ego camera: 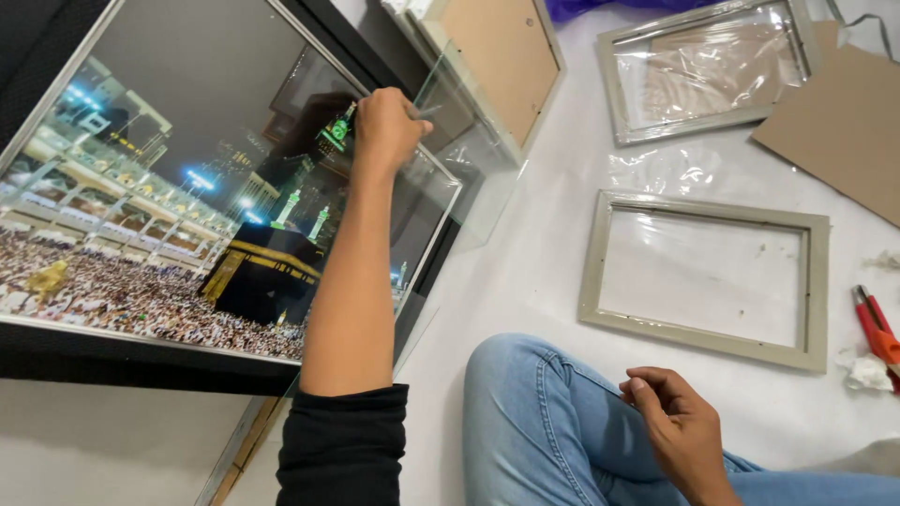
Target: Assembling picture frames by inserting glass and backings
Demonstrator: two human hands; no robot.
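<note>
While the left hand (386, 126) is reaching forward, arm nearly straight, its fingers are pinching the top edge of a glass pane (459, 159) leaning against the large framed picture (178, 215); the pane is not yet fitted anywhere. An empty grey frame (703, 276) is lying nearby (unglazed), right hand (680, 426) resting loosely curled, empty, on the knee.

Your left hand (386, 126) is raised at the far left, pinching the top edge of a clear glass pane (459, 159) that leans against a large black-framed picture (178, 206). Your right hand (677, 426) rests on your jeans-clad knee (534, 412), near. To the right, an empty grey frame (703, 281) lies flat; red pliers (877, 328) sit beside it.
</note>
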